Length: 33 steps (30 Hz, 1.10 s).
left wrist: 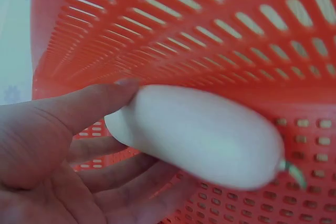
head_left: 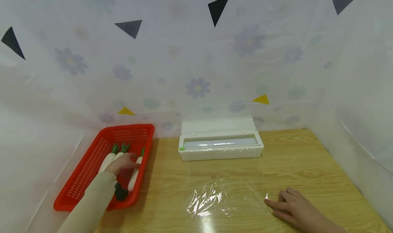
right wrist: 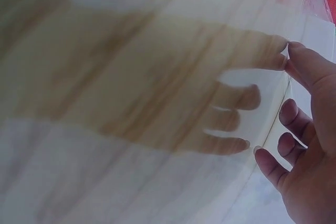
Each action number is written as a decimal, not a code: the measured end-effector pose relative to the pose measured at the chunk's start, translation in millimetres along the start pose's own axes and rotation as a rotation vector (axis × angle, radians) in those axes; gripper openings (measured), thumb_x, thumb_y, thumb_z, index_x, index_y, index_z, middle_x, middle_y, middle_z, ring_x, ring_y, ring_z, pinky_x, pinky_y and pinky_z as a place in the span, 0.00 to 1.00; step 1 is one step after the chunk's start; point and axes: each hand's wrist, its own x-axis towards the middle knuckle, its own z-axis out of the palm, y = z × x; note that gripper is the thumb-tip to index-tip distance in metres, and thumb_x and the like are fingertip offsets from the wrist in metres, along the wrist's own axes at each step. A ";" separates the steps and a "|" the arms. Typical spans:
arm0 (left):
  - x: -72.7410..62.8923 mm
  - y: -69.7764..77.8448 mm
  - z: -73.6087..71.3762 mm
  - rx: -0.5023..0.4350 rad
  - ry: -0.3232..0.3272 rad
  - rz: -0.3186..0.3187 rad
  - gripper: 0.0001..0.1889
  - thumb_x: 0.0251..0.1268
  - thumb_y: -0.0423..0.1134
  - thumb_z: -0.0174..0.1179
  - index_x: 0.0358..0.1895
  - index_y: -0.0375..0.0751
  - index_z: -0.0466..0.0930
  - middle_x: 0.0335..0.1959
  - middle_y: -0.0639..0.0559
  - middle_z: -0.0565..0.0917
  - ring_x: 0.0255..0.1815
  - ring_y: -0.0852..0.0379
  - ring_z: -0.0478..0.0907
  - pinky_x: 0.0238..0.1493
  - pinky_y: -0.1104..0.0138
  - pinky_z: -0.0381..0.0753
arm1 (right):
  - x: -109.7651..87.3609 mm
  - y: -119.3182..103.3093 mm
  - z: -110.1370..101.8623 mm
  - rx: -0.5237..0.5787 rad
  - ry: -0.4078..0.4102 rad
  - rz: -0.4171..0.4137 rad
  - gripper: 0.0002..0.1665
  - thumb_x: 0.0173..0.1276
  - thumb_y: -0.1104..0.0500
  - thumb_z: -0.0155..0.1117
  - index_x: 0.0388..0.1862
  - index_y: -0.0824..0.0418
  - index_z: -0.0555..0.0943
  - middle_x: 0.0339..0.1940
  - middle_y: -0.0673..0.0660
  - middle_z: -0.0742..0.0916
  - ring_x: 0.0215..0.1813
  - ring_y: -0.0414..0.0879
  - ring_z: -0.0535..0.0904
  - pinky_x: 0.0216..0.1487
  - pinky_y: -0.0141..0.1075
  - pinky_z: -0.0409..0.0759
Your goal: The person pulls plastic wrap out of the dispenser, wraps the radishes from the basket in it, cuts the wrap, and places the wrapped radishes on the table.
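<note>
Inside a red plastic basket [head_left: 132, 126], my left hand [head_left: 122, 163] is at a white radish [left wrist: 194, 135] by the basket's right wall. In the left wrist view the thumb lies along one side of the radish and the fingers pass under the other. Two more white radishes [head_left: 106, 161] with green tops lie to the left of that hand. Clear plastic wrap [head_left: 205, 200] stretches over the table from a white dispenser box [head_left: 221, 154]. My right hand [head_left: 294, 207] pinches the wrap near its front right corner, thumb and index fingertips together, other fingers loosely bent.
The dispenser stands at the table's back edge with its lid [head_left: 218, 125] raised, a wrap roll [head_left: 221, 143] inside and a green piece [head_left: 182, 148] at its left end. Pale flowered sheeting [head_left: 198, 88] surrounds the wood-grain table [head_left: 294, 158] behind and at both sides.
</note>
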 end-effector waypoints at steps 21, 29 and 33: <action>-11.0 1.0 -19.1 -0.142 0.154 0.001 0.36 0.72 0.45 0.66 0.68 0.16 0.66 0.62 0.20 0.76 0.51 0.35 0.84 0.44 0.50 0.88 | 0.3 -2.3 0.4 0.015 -0.037 0.059 0.27 0.56 0.50 0.82 0.57 0.44 0.90 0.34 0.29 0.65 0.36 0.26 0.54 0.38 0.20 0.53; -27.7 16.4 -36.6 -0.152 0.255 0.072 0.35 0.74 0.46 0.65 0.70 0.18 0.67 0.65 0.20 0.74 0.60 0.28 0.77 0.47 0.49 0.87 | 3.0 -1.3 -1.2 0.026 -0.010 0.030 0.28 0.54 0.51 0.83 0.57 0.45 0.90 0.34 0.30 0.66 0.38 0.26 0.54 0.40 0.20 0.53; -35.6 30.9 -44.2 -0.062 0.369 0.121 0.33 0.73 0.46 0.66 0.67 0.20 0.71 0.61 0.22 0.78 0.58 0.29 0.78 0.51 0.45 0.84 | 5.1 -1.4 -2.2 0.034 -0.008 0.024 0.29 0.53 0.53 0.83 0.57 0.46 0.90 0.34 0.31 0.66 0.38 0.26 0.54 0.41 0.20 0.53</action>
